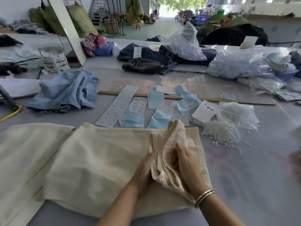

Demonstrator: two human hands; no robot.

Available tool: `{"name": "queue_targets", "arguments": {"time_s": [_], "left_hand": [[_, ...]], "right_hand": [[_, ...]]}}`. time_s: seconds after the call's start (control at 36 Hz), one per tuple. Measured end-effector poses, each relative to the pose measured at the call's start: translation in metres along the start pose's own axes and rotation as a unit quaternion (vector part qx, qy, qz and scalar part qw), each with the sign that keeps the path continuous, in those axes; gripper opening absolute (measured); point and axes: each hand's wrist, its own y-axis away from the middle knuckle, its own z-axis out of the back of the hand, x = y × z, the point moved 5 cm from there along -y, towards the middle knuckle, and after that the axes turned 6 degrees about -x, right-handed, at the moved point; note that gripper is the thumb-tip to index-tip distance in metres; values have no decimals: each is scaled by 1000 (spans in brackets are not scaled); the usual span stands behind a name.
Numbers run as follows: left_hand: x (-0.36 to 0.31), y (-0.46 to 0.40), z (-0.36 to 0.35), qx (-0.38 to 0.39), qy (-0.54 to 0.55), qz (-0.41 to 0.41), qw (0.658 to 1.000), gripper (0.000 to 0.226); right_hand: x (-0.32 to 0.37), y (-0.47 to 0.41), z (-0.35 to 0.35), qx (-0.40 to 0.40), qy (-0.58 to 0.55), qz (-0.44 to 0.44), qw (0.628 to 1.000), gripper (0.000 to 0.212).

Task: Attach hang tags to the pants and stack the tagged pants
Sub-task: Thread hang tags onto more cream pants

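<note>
Cream pants (101, 162) lie folded across the near table. Their waistband end (169, 144) is lifted and bunched between my hands. My left hand (145, 170) grips the fabric from the left, fingers curled into the fold. On the right side, my right hand (187, 167) holds the bunched cloth with its fingers tucked into it; a bracelet circles that wrist. More cream pants (24, 144) lie at the left. A stack of white hang tags (204, 112) sits beyond, next to a pile of white plastic tag loops (223, 132).
Sticker sheets (117, 106) and pale blue bags (161, 118) lie past the pants by a wooden ruler (236, 101). Light blue jeans (68, 90) are heaped at the left, dark jeans (143, 65) farther back. Clear plastic bags (241, 64) fill the right.
</note>
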Motion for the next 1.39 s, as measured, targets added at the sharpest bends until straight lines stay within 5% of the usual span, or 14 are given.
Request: {"name": "queue_targets", "arguments": {"time_s": [0.28, 0.42, 0.58, 0.69, 0.86, 1.06, 1.19, 1.25, 1.31, 1.39], "left_hand": [[3, 7, 1, 35, 86, -2, 996, 56], [1, 8, 7, 8, 33, -46, 998, 45], [6, 3, 14, -30, 35, -35, 998, 35], [5, 4, 11, -25, 52, -24, 998, 43], [7, 6, 8, 1, 58, -19, 998, 24], [6, 9, 5, 29, 80, -29, 996, 37], [1, 9, 3, 58, 112, -28, 992, 41], [-8, 3, 2, 41, 33, -54, 997, 35], [-24, -4, 4, -24, -168, -150, 974, 22], [-39, -11, -4, -40, -453, -308, 836, 25]], "right_hand": [[12, 1, -9, -11, 245, 86, 966, 47], [11, 1, -10, -4, 265, 106, 958, 29], [7, -5, 2, -18, 201, 102, 974, 5], [1, -9, 21, 19, 83, 53, 995, 19], [-1, -15, 50, 27, -118, -7, 993, 37], [-7, -13, 47, 26, -209, -42, 977, 26], [-2, -17, 62, 10, -175, -49, 983, 24], [-1, -24, 86, -27, -135, -64, 988, 27], [-7, -26, 111, -35, -101, -93, 990, 32], [-18, -20, 141, -29, -62, -132, 989, 43]]}}
